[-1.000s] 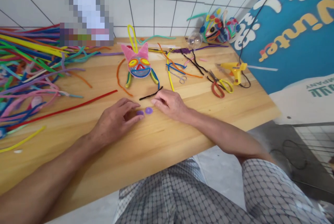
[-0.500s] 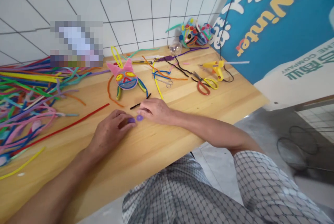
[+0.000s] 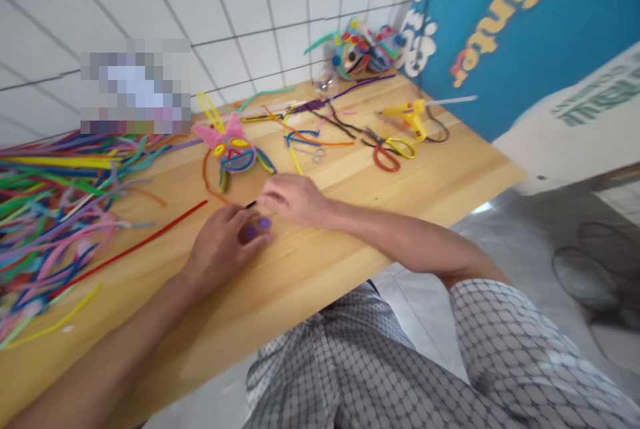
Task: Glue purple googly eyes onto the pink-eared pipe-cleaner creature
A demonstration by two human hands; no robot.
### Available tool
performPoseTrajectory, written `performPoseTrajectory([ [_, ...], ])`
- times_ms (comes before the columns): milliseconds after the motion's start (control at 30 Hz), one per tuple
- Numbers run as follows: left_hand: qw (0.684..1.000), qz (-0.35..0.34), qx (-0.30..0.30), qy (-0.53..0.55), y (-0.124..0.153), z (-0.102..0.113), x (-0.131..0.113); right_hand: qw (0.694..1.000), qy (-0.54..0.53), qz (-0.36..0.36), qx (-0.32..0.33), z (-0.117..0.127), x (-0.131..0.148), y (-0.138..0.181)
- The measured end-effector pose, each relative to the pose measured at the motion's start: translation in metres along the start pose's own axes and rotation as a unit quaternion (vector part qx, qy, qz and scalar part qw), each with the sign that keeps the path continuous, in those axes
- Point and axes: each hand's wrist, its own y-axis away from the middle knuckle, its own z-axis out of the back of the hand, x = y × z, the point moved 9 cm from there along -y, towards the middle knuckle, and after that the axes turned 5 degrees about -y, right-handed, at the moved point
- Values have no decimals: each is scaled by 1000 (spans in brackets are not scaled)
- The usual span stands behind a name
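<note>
White tiled wall at the back, blue lettered board on the right, wooden desk in front. Two small purple discs sit side by side on it, at the gap between thumb and fingers of the left hand. Those fingers are curved, moderately wide; contact unclear. Right hand just beside, fingers bunched narrow at a black pipe cleaner; can't tell if it's gripped. Pink-eared ornament behind them. Scissors and yellow glue gun to the right, pipe cleaner heap left.
</note>
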Motion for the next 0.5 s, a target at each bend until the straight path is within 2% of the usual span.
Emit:
performPoseTrajectory([
  [100,1000,-14,9,-2,-7,-9,-7,998,-29,1,-62,22,-7,-1],
  [233,999,-22,13,28,-7,-7,-8,997,-59,-5,-56,21,-13,-1],
  [367,998,-7,-5,60,6,10,-4,994,-108,-16,-24,24,12,1],
  [467,996,4,-30,85,19,20,2,979,-196,-57,28,43,40,-10],
  [500,996,1,-17,89,23,18,2,972,-220,-67,43,50,52,-13],
])
